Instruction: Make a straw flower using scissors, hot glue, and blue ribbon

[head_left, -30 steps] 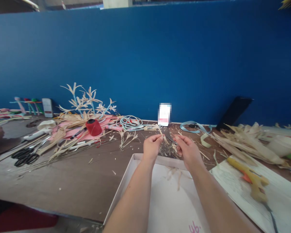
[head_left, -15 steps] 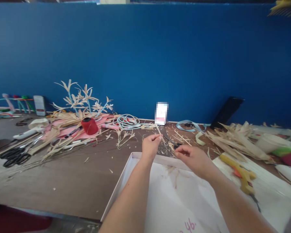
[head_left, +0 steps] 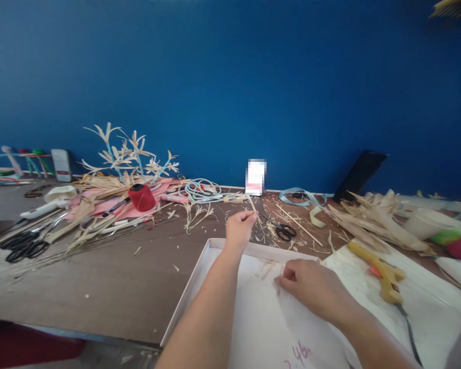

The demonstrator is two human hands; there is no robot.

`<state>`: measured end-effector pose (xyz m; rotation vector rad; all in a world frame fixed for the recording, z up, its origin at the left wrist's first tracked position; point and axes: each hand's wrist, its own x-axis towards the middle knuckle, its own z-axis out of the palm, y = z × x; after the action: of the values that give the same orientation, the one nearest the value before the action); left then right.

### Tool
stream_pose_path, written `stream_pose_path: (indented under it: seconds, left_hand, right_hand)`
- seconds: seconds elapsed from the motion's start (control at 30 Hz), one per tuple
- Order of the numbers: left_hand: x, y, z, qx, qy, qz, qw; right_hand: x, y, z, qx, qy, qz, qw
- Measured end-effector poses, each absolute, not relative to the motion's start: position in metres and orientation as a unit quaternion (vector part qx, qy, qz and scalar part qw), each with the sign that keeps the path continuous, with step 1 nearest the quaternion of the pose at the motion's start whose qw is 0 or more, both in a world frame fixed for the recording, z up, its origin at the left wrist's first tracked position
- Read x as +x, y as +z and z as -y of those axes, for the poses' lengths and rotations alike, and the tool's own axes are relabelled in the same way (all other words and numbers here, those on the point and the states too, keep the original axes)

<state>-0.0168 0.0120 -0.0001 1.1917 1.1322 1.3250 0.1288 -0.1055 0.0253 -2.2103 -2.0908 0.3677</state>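
My left hand (head_left: pixel 238 231) is closed in a pinch on a short pale strip of dried husk (head_left: pixel 253 204), which points up toward the wall. Below and to the right, my right hand (head_left: pixel 311 287) is over a white box lid (head_left: pixel 249 312), its fingertips drawn together beside some thin husk pieces (head_left: pixel 268 268). Whether a piece is between those fingers is hidden. Black-handled scissors (head_left: pixel 285 232) lie on the table just beyond the lid, apart from both hands.
To the right are a yellow glue gun (head_left: pixel 388 279) on a white sheet and a heap of husks (head_left: pixel 380 220). A red thread spool (head_left: pixel 142 198), husk flowers (head_left: pixel 119 154) and more scissors (head_left: pixel 25 245) lie left. A lit phone (head_left: pixel 255 178) leans on the blue wall.
My right hand has moved from the scissors down toward me, over the lid, leaving the scissors on the table. My left hand keeps its pinch in nearly the same place.
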Motion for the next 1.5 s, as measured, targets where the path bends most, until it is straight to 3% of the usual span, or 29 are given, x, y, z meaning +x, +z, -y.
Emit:
stream_pose_path:
  seconds: [0.3, 0.5, 0.6, 0.83, 0.93, 1.17, 1.5]
  left_hand:
    - [-0.016, 0.001, -0.011, 0.499, 0.539, -0.469, 0.491]
    - [-0.016, -0.001, -0.011, 0.498, 0.537, -0.468, 0.494]
    - [-0.016, -0.002, -0.011, 0.502, 0.537, -0.469, 0.489]
    - [-0.016, -0.003, -0.011, 0.525, 0.533, -0.468, 0.471]
    - [-0.015, -0.001, -0.011, 0.519, 0.529, -0.467, 0.483]
    - [-0.014, -0.001, -0.012, 0.51, 0.533, -0.461, 0.493]
    - [-0.012, 0.001, -0.009, 0.533, 0.522, -0.436, 0.503]
  right_hand:
    - [0.121, 0.016, 0.107, -0.693, 0.07, 0.718, -0.013]
    - [0.127, 0.018, 0.107, -0.693, 0.099, 0.714, 0.019]
    - [0.136, 0.023, 0.102, -0.693, 0.177, 0.692, 0.099]
    - [0.139, 0.041, 0.067, -0.649, 0.383, 0.499, 0.429]
    - [0.125, 0.047, 0.046, -0.576, 0.456, 0.437, 0.519]
    - [0.101, 0.036, 0.019, -0.546, 0.422, 0.386, 0.612]
    - [0.106, 0.005, 0.018, -0.507, 0.416, 0.392, 0.645]
